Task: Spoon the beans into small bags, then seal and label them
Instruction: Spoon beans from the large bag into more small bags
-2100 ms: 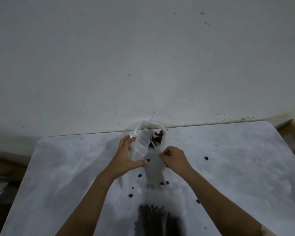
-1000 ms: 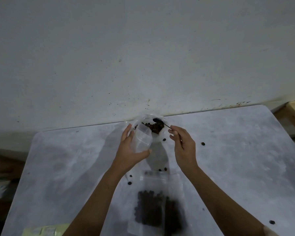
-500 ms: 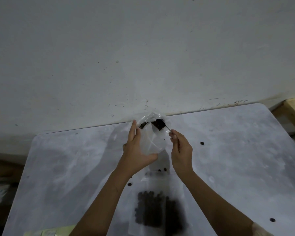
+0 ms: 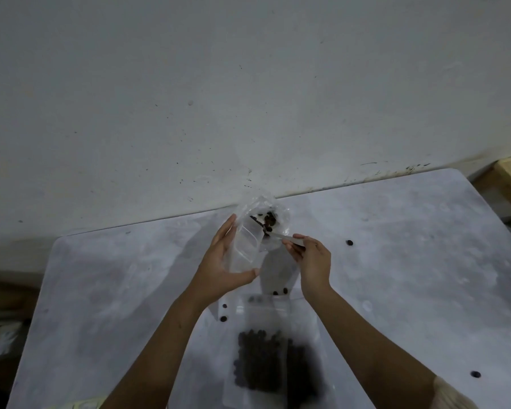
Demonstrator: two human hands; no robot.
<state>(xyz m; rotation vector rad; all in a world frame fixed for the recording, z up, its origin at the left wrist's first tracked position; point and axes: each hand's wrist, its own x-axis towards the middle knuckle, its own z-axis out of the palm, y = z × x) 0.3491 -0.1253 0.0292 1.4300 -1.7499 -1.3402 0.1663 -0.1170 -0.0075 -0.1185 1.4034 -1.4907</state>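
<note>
**Beans [image 4: 268,222] on the spoon [image 4: 278,236], right beside the held small bag [image 4: 244,249]**

Dark beans sit in a crumpled clear source bag [image 4: 282,212] at the middle of the table's [image 4: 410,219] far edge. The left hand [image 4: 219,261] grips the small bag just in front of it, long axis running from the thumb up toward the source bag. The right hand [image 4: 311,258] pinches the spoon. Its handle points left and its bowl meets the small bag's upper end; whether it is inside the mouth I cannot tell. A filled bag [image 4: 263,358] lies toward the near edge. No writing is readable.
</note>
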